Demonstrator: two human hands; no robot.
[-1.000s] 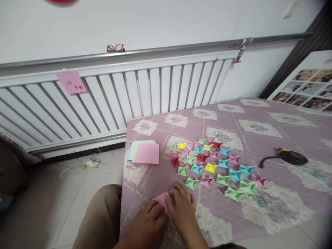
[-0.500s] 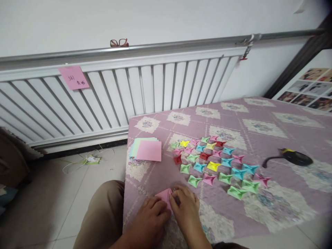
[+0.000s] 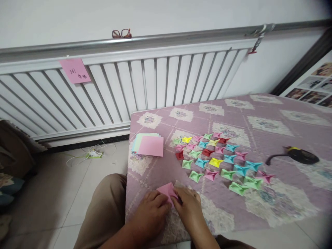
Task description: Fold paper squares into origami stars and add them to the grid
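A pink sheet of paper (image 3: 167, 190), partly folded, lies near the front edge of the table between my hands. My left hand (image 3: 153, 209) presses on its lower left side with curled fingers. On the paper's right edge my right hand (image 3: 187, 202) is closed, thumb and fingers pinching it. Both palms cover part of the sheet. Beyond my hands stand several small folded paper shapes, among them a yellow one (image 3: 216, 162), a green one (image 3: 196, 176) and a blue one (image 3: 241, 169). A stack of coloured paper squares, pink on top (image 3: 151, 145), rests at the table's left.
A patterned pink cloth (image 3: 178, 129) covers the table. At the right lies a black and yellow object with a cord (image 3: 302, 155). Behind the table runs a white radiator (image 3: 149, 81) with a pink note (image 3: 75, 71) and glasses (image 3: 121, 33) above.
The view has shifted slightly, so the table contents appear a little higher and further right. My right hand has shifted slightly at the paper's right edge, and more of the pink sheet shows.
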